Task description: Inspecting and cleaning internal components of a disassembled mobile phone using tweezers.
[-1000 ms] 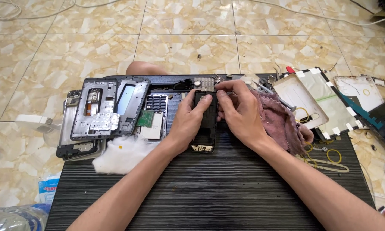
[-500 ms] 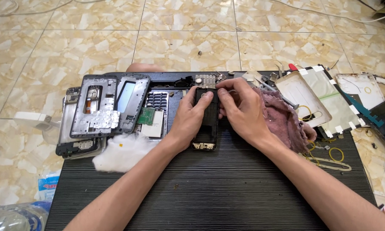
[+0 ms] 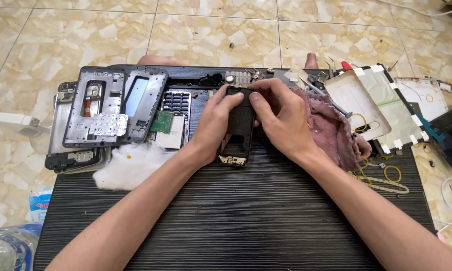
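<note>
A black opened phone body [image 3: 239,131] lies lengthwise on the dark ribbed mat [image 3: 246,216], its small circuit strip showing at the near end. My left hand [image 3: 213,125] grips its left edge, thumb on the top corner. My right hand [image 3: 281,120] holds the right side, with fingers pinched at the phone's top edge. Both hands meet over the far end of the phone, so that part is hidden.
Several stripped phone frames [image 3: 98,113] are stacked at the mat's left, with a green circuit board [image 3: 162,122] and white cotton wad [image 3: 130,165] beside them. A pink rag [image 3: 331,130], taped back panels [image 3: 371,105], yellow rubber bands [image 3: 392,173] and small tools lie at right. Tiled floor surrounds.
My hands have stayed on the phone body; the right fingers shifted slightly toward its top edge. The view has shifted slightly.
</note>
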